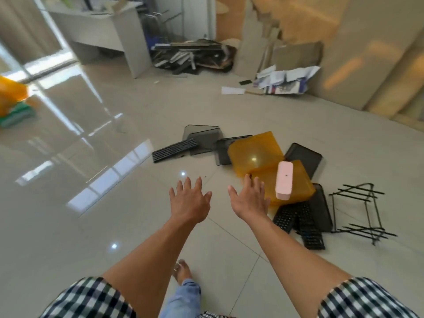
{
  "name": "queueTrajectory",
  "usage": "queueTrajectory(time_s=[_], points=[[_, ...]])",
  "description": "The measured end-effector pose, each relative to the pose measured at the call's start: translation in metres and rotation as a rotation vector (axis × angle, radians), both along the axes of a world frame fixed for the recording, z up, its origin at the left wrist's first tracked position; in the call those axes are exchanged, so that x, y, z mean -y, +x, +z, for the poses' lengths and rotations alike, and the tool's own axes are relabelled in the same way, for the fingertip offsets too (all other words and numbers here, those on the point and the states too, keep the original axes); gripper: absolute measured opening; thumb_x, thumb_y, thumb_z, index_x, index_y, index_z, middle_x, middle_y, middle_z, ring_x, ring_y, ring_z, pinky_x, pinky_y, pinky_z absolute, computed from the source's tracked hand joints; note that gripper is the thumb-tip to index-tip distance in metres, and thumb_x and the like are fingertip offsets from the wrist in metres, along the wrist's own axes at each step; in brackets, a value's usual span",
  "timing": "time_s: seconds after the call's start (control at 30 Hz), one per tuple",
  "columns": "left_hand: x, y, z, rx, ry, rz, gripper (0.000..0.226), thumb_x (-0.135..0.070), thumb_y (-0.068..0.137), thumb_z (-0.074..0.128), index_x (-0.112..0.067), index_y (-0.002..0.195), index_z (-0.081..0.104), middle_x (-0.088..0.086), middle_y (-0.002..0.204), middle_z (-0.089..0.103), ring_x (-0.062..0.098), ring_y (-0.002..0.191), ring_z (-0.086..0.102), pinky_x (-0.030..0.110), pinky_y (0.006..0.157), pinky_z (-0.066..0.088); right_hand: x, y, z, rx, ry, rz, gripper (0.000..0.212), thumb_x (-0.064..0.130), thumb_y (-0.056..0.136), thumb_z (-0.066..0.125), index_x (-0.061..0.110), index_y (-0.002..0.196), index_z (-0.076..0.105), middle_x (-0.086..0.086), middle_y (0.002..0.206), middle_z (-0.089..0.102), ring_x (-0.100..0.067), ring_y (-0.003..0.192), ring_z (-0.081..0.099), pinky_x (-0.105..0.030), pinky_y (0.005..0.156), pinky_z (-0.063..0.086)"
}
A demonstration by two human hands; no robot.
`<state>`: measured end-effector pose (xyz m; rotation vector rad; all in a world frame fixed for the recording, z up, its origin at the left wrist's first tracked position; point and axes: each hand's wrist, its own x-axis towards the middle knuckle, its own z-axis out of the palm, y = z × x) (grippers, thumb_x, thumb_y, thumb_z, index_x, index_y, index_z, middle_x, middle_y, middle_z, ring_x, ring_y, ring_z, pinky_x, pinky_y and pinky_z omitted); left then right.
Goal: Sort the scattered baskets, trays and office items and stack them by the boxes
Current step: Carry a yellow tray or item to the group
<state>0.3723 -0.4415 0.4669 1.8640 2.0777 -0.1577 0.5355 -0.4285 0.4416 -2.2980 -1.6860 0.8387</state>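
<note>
Both arms are stretched forward over the tiled floor (114, 203), and nothing is held. The left hand (190, 201) is open, palm down, with its fingers spread, and is seen to the near left of the upper amber tray (254, 152), apart from it. The right hand (249, 201) is likewise open with spread fingers. Its fingertips are seen at the near corner of the amber pile, but it cannot be told whether that corner is touched.

The upper amber tray lies tilted on the floor, and its near right edge is overlapped by the lower amber tray (300, 191). A pink box (284, 180) is laid lengthwise on that lower tray. A black mesh tray (305, 157) is seen just right of the upper amber tray, and a second mesh tray (221, 152) is partly covered by its left edge. Further left, a mesh holder (203, 136) and a black keyboard (174, 149) are found. On the near side, a second keyboard (285, 218) and a third keyboard (309, 235) are partly tucked beneath the amber pile. A black wire rack (358, 210) lies tipped over well to the right.
</note>
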Motion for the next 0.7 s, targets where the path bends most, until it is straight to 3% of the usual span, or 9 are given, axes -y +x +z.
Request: queueTrajectory(time_s=[0.5,0.7], points=[[-0.187,-0.042,0.001,-0.036,-0.009,-0.364,0.066,-0.057,0.104,0.025,-0.027,0.160,0.010,0.009,0.168,0.006,0.033,0.155,0.002,0.054,0.124,0.005,-0.118,-0.033,-0.008,0.003,-0.012,-0.377,0.079,0.068,0.098,0.032,0.024,0.160,0.010,-0.009,0.169,0.008,-0.033,0.155,0.006,-0.061,0.121,0.020],[-0.243,-0.048,-0.003,-0.036,-0.018,-0.410,0.067,-0.057,0.103,0.026,-0.027,0.160,0.008,0.008,0.168,0.005,0.032,0.155,0.002,0.054,0.122,0.004,-0.160,-0.042,-0.013,-0.015,-0.039,-0.442,0.079,0.068,0.099,0.033,0.024,0.160,0.009,-0.009,0.169,0.006,-0.033,0.156,0.003,-0.060,0.122,0.014]])
